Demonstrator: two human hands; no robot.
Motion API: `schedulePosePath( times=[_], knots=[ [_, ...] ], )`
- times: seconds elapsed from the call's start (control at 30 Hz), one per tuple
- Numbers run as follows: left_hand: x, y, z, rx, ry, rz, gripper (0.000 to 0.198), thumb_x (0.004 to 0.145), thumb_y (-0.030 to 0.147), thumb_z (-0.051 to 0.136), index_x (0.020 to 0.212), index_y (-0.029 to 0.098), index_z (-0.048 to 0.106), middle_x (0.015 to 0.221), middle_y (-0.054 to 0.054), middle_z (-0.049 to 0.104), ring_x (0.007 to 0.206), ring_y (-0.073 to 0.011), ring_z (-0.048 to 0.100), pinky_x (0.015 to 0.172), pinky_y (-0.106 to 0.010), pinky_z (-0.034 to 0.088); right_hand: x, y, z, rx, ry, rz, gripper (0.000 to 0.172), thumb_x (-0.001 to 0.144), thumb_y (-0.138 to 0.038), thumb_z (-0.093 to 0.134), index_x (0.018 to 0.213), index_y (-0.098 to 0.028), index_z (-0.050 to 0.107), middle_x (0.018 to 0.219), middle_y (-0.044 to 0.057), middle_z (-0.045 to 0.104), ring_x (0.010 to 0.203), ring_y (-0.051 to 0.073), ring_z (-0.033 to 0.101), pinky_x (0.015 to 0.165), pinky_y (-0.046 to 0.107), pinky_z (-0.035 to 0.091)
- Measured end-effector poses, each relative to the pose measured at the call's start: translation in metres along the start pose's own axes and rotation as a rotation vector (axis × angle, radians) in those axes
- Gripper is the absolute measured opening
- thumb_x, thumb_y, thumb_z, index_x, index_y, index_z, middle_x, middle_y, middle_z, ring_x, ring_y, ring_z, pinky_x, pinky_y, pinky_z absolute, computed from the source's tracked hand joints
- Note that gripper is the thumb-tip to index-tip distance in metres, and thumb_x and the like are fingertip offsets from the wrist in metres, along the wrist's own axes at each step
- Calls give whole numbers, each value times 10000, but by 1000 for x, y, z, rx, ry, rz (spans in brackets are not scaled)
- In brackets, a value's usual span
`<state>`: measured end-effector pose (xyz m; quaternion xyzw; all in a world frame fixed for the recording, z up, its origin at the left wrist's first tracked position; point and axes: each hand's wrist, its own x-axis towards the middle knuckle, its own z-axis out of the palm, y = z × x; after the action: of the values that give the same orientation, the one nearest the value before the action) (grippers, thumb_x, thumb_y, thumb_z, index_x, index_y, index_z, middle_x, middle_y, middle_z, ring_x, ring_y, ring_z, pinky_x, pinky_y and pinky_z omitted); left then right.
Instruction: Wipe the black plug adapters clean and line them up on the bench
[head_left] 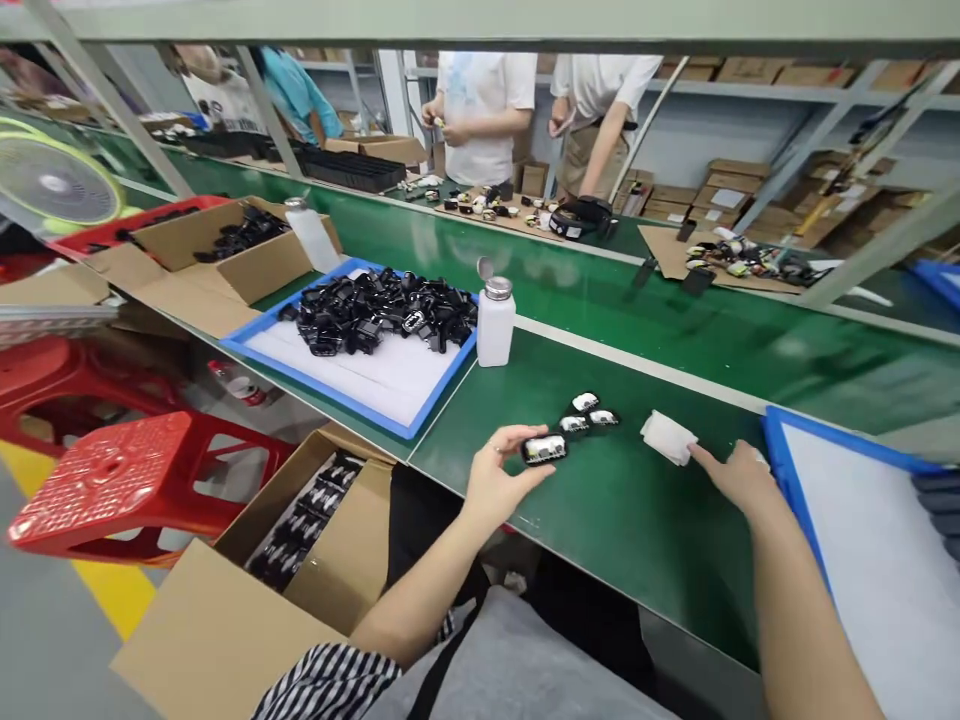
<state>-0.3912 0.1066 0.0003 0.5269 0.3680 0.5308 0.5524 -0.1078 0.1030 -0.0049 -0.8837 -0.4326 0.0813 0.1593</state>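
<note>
My left hand (504,475) is closed around a small black plastic device (544,449) with a pale, patterned face, gripped at its ends between thumb and fingers above the green bench. Just beyond it lie several similar devices: one (585,402) at the back, one (574,424) on the left and another (604,417) on the right. My right hand (739,478) is open, thumb stretched left to the edge of a folded white wipe (669,437) on the bench. A small whitish spot shows by its fingers, too small to make out.
A blue-rimmed tray (337,395) holds a heap of black parts (382,310). Beside it stands a white dispenser bottle (496,325), lid raised. Another blue-rimmed tray (802,500) borders my right arm. An open carton (360,540) and red stool (112,480) are lower left. Co-workers stand across the bench.
</note>
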Motion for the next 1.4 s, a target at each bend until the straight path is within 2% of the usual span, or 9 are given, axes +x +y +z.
schedulePosePath(
  times=[0.1, 0.2, 0.43, 0.57, 0.7, 0.83, 1.0, 1.23, 1.4],
  knots=[
    [-5, 4, -1, 84, 19, 37, 281, 569, 194, 611, 817, 160, 483, 942, -68, 585, 963, -174, 495, 819, -313, 399, 15, 13, 8, -140, -139, 188, 697, 600, -463, 502, 1096, 21, 421, 1071, 283, 438, 1011, 416, 367, 748, 492, 357],
    [-8, 7, 1, 106, 12, 48, 286, 571, 179, 610, 826, 160, 481, 938, -69, 588, 960, -171, 499, 816, -309, 402, 16, 4, 13, -118, -170, 171, 633, 613, -474, 486, 1083, -51, 462, 1075, 231, 457, 1030, 383, 364, 737, 456, 372],
    [-4, -19, -3, 429, -119, -89, 274, 577, 196, 606, 831, 169, 507, 897, -32, 593, 875, -159, 528, 807, -307, 387, 18, -17, 11, -47, -161, -33, 234, 565, -314, 533, 752, -175, 556, 785, 92, 567, 877, 304, 483, 686, 377, 390],
    [0, -37, -6, 657, -162, -169, 274, 574, 234, 606, 828, 180, 517, 821, -8, 601, 812, -170, 537, 761, -314, 396, -10, -28, 2, 157, -1, -15, 259, 599, -212, 456, 846, -158, 514, 751, 79, 572, 706, 233, 538, 602, 319, 417],
    [2, -38, -8, 613, -221, -212, 404, 544, 222, 631, 914, 190, 473, 883, -3, 598, 874, -165, 528, 801, -290, 374, -69, -61, 13, 347, 84, -372, 346, 663, -164, 373, 987, -191, 492, 948, 58, 570, 847, 207, 530, 700, 314, 427],
    [4, -37, -12, 599, -276, -180, 667, 519, 214, 644, 1109, 176, 334, 871, -15, 595, 912, -174, 513, 823, -289, 357, -113, -95, 40, 225, -79, -704, 457, 665, -53, 307, 1078, -167, 464, 1096, 83, 502, 973, 200, 473, 791, 331, 404],
    [1, -38, -16, 648, -344, -161, 653, 609, 155, 517, 1193, 146, 224, 717, 10, 588, 686, -139, 559, 648, -240, 417, -118, -99, 48, -15, -353, -1189, 551, 657, 8, 298, 1164, -193, 379, 1243, 57, 340, 1156, 209, 244, 873, 464, 298],
    [-1, -41, -13, 686, -397, -99, 668, 594, 228, 575, 1174, 164, 250, 965, -42, 586, 989, -181, 462, 846, -309, 315, -107, -66, 36, -189, -225, -1205, 661, 590, 80, 241, 1181, -194, 356, 1162, 81, 442, 1161, 227, 218, 846, 585, 218],
    [-1, -40, -10, 727, -449, -84, 668, 586, 270, 599, 1159, 180, 268, 985, -49, 581, 979, -153, 476, 904, -340, 230, -102, -46, 41, -167, -102, -1272, 680, 599, 79, 208, 1188, -235, 341, 1100, 53, 503, 1147, 229, 241, 821, 565, 283]
  ],
)
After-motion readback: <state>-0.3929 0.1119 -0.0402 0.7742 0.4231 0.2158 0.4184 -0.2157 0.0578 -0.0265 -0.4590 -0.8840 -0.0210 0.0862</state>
